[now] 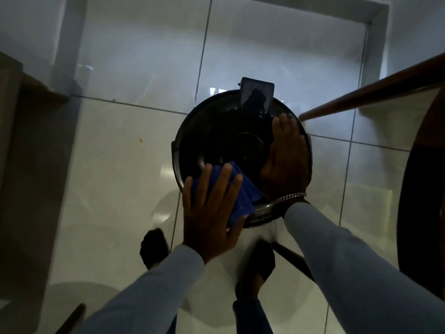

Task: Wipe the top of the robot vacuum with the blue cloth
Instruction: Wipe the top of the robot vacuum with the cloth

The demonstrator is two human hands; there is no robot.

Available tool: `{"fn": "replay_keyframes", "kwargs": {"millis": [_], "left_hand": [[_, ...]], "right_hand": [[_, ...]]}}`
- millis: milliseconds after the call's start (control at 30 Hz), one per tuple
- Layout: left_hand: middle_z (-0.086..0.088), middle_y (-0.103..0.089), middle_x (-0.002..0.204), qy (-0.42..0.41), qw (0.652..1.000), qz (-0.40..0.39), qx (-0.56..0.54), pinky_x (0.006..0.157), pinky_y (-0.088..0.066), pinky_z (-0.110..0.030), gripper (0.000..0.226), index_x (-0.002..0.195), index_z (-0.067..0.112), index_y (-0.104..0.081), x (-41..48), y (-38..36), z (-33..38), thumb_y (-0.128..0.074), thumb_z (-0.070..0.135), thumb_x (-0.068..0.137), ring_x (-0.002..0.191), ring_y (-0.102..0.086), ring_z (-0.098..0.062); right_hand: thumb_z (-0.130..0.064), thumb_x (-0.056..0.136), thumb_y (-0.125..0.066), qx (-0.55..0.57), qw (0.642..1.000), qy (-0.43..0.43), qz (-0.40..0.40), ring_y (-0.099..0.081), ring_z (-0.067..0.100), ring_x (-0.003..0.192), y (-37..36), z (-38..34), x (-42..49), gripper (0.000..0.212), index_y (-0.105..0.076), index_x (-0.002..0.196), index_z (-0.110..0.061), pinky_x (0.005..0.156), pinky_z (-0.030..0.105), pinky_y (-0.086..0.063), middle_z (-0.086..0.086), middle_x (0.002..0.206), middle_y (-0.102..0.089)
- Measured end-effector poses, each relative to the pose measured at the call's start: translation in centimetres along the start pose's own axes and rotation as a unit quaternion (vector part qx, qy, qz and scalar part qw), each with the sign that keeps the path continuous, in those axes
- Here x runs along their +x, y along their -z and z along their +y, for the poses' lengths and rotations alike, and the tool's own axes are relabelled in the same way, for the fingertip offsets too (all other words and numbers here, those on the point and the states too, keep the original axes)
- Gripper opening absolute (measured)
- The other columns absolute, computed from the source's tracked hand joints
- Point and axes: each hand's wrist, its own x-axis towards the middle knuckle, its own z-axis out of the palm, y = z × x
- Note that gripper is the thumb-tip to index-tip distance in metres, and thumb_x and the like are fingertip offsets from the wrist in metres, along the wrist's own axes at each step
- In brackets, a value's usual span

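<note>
A round black robot vacuum [224,141] sits on the pale tiled floor in the middle of the head view. The folded blue cloth [243,194] lies on its near left edge. My left hand [212,208] presses flat on the cloth with fingers spread. Flat on the right side of the vacuum's top rests my right hand [286,157], holding nothing, a silver chain at its wrist. A dark phone [257,95] leans upright at the vacuum's far edge.
A wooden table edge [370,90] and dark round furniture [423,189] stand close on the right. Wooden furniture [26,141] lines the left. My feet [257,263] are just below the vacuum. White wall base [375,20] borders the far floor.
</note>
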Motion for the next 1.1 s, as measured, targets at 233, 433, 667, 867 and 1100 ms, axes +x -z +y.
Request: {"fn": "replay_keyframes", "kwargs": {"millis": [233,433,667,867,1100], "left_hand": [[-0.009,-0.027,0.157,0.112,0.99,0.067,-0.059,0.117,-0.016,-0.056,0.07,0.146,0.018,-0.031,1.1,-0.4,0.9,-0.044,0.055,0.089,0.147,-0.017,-0.033],[-0.012,-0.024,0.159,0.206,0.977,0.033,-0.043,0.118,-0.013,-0.056,0.068,0.149,0.014,-0.028,5.2,0.9,3.1,-0.041,0.05,0.092,0.149,-0.012,-0.033],[-0.015,-0.014,0.16,0.033,0.956,0.0,-0.292,0.121,-0.01,-0.055,0.058,0.149,0.0,-0.016,6.3,5.5,-0.1,-0.033,0.016,0.096,0.151,-0.005,-0.029],[-0.014,-0.011,0.162,-0.207,0.955,-0.207,-0.056,0.123,-0.008,-0.048,0.057,0.151,0.007,-0.016,15.6,5.8,-6.3,-0.03,0.024,0.098,0.15,-0.003,-0.029],[-0.014,-0.011,0.162,-0.297,0.935,-0.196,0.009,0.122,-0.011,-0.046,0.062,0.152,0.009,-0.011,15.9,3.9,-8.0,-0.027,0.034,0.097,0.15,-0.007,-0.03]], "right_hand": [[-0.019,0.092,-0.032,-0.008,1.0,0.015,0.015,-0.029,0.033,0.142,-0.1,0.4,-0.3,0.051,-0.04,0.14,-0.004,0.117,0.049,-0.022,0.018,0.149,-0.04],[-0.018,0.094,-0.033,0.008,1.0,0.002,0.014,-0.029,0.033,0.142,-0.2,0.5,-0.2,0.047,-0.041,0.139,-0.004,0.117,0.047,-0.02,0.017,0.149,-0.04],[-0.001,0.095,-0.04,0.197,0.976,-0.098,-0.001,-0.034,0.035,0.14,2.6,-0.9,0.3,0.04,-0.044,0.136,-0.003,0.115,0.055,-0.03,0.019,0.147,-0.041],[-0.061,0.087,-0.045,0.009,0.998,0.027,-0.058,-0.018,0.032,0.146,-0.4,-6.7,-6.6,0.066,-0.036,0.142,-0.026,0.116,0.057,-0.017,0.01,0.156,-0.029],[-0.061,0.088,-0.045,-0.049,0.997,-0.067,-0.003,-0.025,0.035,0.143,-2.1,-5.3,-11.0,0.069,-0.038,0.142,-0.019,0.113,0.057,-0.024,0.013,0.155,-0.03]]}}
